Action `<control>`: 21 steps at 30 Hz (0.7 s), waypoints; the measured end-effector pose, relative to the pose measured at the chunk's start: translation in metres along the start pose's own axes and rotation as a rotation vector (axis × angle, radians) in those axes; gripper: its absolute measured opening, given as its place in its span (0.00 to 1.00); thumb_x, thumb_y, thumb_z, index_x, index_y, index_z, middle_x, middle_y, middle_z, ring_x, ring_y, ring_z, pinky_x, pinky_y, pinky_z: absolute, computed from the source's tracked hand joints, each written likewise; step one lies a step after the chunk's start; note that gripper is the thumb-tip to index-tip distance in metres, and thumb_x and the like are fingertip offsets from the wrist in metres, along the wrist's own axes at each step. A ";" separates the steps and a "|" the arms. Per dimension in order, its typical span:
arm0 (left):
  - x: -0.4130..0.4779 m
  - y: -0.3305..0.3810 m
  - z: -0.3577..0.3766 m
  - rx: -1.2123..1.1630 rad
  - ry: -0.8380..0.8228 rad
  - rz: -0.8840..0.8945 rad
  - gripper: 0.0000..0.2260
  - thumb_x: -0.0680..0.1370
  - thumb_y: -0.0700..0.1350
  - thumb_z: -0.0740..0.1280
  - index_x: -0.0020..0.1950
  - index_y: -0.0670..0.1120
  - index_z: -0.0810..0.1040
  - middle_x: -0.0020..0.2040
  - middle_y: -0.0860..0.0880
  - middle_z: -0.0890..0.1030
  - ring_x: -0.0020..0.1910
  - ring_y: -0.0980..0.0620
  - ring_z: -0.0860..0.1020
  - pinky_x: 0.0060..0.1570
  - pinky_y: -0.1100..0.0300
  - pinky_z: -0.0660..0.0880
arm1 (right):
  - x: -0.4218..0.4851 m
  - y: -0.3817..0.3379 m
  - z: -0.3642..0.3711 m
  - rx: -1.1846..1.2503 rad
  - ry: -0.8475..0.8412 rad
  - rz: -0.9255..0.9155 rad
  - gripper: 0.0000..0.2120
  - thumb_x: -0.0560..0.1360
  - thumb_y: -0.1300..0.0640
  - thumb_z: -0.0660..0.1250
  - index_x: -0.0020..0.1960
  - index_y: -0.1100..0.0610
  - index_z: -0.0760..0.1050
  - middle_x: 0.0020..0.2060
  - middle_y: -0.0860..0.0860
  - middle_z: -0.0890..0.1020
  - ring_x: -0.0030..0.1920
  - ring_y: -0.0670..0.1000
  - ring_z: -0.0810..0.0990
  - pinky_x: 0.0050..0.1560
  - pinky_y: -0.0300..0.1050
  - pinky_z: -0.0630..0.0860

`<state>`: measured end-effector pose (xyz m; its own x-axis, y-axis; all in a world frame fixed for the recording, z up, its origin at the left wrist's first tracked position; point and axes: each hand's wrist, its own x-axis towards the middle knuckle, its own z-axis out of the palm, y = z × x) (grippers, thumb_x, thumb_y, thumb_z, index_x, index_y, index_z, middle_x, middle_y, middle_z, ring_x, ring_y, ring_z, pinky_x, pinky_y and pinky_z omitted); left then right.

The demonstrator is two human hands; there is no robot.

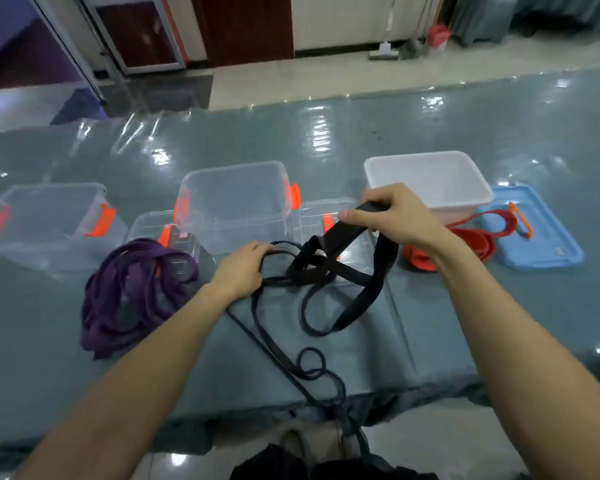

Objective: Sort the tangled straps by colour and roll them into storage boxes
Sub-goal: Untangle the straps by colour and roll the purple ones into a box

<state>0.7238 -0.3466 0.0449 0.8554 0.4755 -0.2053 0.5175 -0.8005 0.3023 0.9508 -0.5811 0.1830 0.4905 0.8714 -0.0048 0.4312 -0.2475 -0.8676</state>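
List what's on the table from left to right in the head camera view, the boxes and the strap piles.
Clear box with orange latches → purple straps → middle clear box → black straps → white tub → blue lid.

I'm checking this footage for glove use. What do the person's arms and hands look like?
The left hand and right hand are ungloved; no ring, watch or bracelet shows. The left forearm and right forearm are bare, no sleeves in view.
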 end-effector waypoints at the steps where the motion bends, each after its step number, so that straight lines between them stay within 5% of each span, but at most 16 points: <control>1: 0.006 0.004 0.004 0.032 0.041 0.017 0.29 0.77 0.36 0.67 0.78 0.53 0.73 0.73 0.49 0.77 0.70 0.43 0.78 0.63 0.47 0.78 | -0.006 0.017 0.002 -0.003 -0.006 0.046 0.24 0.75 0.43 0.80 0.37 0.61 0.78 0.30 0.50 0.68 0.33 0.47 0.66 0.37 0.46 0.61; 4: 0.024 0.018 0.017 0.103 -0.029 0.135 0.32 0.76 0.33 0.67 0.80 0.49 0.71 0.80 0.48 0.71 0.79 0.44 0.70 0.75 0.48 0.71 | -0.028 0.064 0.008 -0.036 -0.013 0.157 0.17 0.77 0.45 0.78 0.33 0.48 0.80 0.27 0.41 0.70 0.30 0.41 0.67 0.34 0.38 0.63; 9: 0.059 0.038 0.041 0.178 -0.101 0.189 0.38 0.78 0.28 0.64 0.87 0.44 0.59 0.88 0.45 0.58 0.86 0.45 0.58 0.83 0.49 0.60 | -0.064 0.133 0.020 -0.164 0.037 0.272 0.24 0.78 0.41 0.76 0.34 0.57 0.75 0.26 0.46 0.69 0.30 0.46 0.66 0.33 0.44 0.64; 12: 0.082 0.050 0.049 0.338 -0.043 0.171 0.33 0.81 0.34 0.65 0.86 0.44 0.61 0.83 0.42 0.67 0.81 0.40 0.67 0.77 0.46 0.66 | -0.082 0.163 0.028 -0.295 0.105 0.361 0.24 0.79 0.41 0.74 0.36 0.59 0.78 0.31 0.55 0.78 0.34 0.54 0.76 0.38 0.51 0.72; 16: 0.099 0.064 0.041 0.564 -0.088 0.130 0.15 0.81 0.39 0.67 0.69 0.44 0.77 0.65 0.42 0.80 0.67 0.38 0.77 0.66 0.47 0.73 | -0.092 0.189 0.034 -0.490 0.104 0.386 0.22 0.80 0.44 0.72 0.37 0.59 0.78 0.34 0.56 0.81 0.45 0.62 0.78 0.47 0.53 0.72; 19: 0.096 0.071 0.012 0.539 -0.160 0.082 0.04 0.81 0.43 0.71 0.54 0.45 0.82 0.56 0.42 0.83 0.58 0.38 0.81 0.56 0.45 0.81 | -0.082 0.190 0.041 -0.647 0.057 0.342 0.17 0.81 0.45 0.70 0.38 0.53 0.77 0.37 0.55 0.81 0.54 0.63 0.77 0.71 0.56 0.68; 21: 0.090 0.069 -0.017 0.484 -0.279 0.067 0.07 0.78 0.46 0.76 0.42 0.49 0.80 0.46 0.46 0.83 0.46 0.43 0.81 0.47 0.49 0.80 | -0.065 0.178 0.053 -0.748 -0.052 0.298 0.14 0.80 0.45 0.68 0.44 0.54 0.83 0.42 0.56 0.84 0.58 0.62 0.78 0.77 0.59 0.63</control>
<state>0.8369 -0.3528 0.0626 0.8144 0.3559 -0.4583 0.3376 -0.9330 -0.1245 0.9557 -0.6592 0.0025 0.6370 0.7379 -0.2231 0.6895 -0.6748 -0.2632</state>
